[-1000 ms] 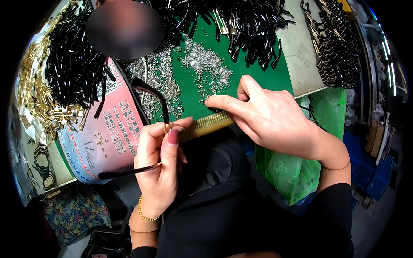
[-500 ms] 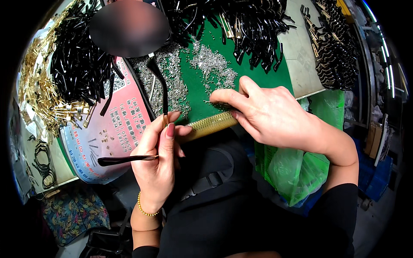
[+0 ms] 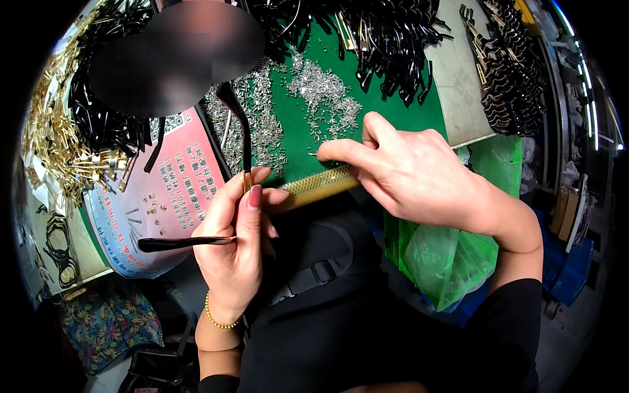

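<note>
My left hand (image 3: 234,245) is closed in a pinch around black eyeglass temples. One temple (image 3: 242,124) stands up from the fingertips with its curved tip away from me, and another temple (image 3: 177,243) juts out to the left past the thumb. Whatever joins them is hidden inside the hand. My right hand (image 3: 409,170) is at the near edge of the green mat (image 3: 386,118), with fingers curled and fingertips down by the mat. Anything in that grip is hidden or too small to name. Small silvery screw-like pieces (image 3: 321,95) lie scattered beyond it.
A gold mesh-patterned roll (image 3: 314,188) runs along the table's near edge, between both hands. Piles of black temples (image 3: 393,52) and gold parts (image 3: 49,144) lie around the mat. A pink printed sheet (image 3: 177,177) covers the left side. A green basket (image 3: 452,255) hangs below right.
The view has shifted slightly, so most things sit a little farther left. Both hands keep nearly the same pose, and the temples are still in my left hand.
</note>
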The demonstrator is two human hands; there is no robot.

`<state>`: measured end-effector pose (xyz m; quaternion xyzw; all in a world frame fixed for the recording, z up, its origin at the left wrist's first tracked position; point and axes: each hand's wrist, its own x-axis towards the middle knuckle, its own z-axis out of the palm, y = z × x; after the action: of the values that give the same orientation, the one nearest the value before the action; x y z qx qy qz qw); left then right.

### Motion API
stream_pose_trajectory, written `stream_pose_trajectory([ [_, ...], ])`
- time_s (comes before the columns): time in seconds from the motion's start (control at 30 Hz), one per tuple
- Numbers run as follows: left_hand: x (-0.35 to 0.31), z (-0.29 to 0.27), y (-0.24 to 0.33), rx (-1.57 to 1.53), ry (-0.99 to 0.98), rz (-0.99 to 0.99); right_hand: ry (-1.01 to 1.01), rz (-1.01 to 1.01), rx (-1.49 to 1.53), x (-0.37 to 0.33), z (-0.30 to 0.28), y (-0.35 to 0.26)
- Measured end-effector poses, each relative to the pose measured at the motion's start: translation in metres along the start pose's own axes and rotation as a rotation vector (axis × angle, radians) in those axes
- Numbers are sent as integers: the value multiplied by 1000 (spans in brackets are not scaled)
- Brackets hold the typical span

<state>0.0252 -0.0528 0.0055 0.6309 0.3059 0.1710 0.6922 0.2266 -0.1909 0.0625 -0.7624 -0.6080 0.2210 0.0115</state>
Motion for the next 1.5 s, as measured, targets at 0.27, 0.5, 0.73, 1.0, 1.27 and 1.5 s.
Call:
stream_pose_trajectory([
  [0.27,-1,-2,0,-2,-1,-23,-43,6,-19,4,-2,-3],
  [0.5,0,0,2,-49,-17,-8,-69,-107,628,15,-9,-19],
  [0.73,0,0,0,-24,-11,19,-444,253,1096,30,-37,-37],
  [1.0,4,2,-20,645,119,520,-492,317,1320,26,-32,-34],
  [1.27,10,2,-16,700,50,625,-72,39,601,5,-4,-35],
  [1.5,27,-58,-27,327,563,473,673,135,82,40,-63,53],
])
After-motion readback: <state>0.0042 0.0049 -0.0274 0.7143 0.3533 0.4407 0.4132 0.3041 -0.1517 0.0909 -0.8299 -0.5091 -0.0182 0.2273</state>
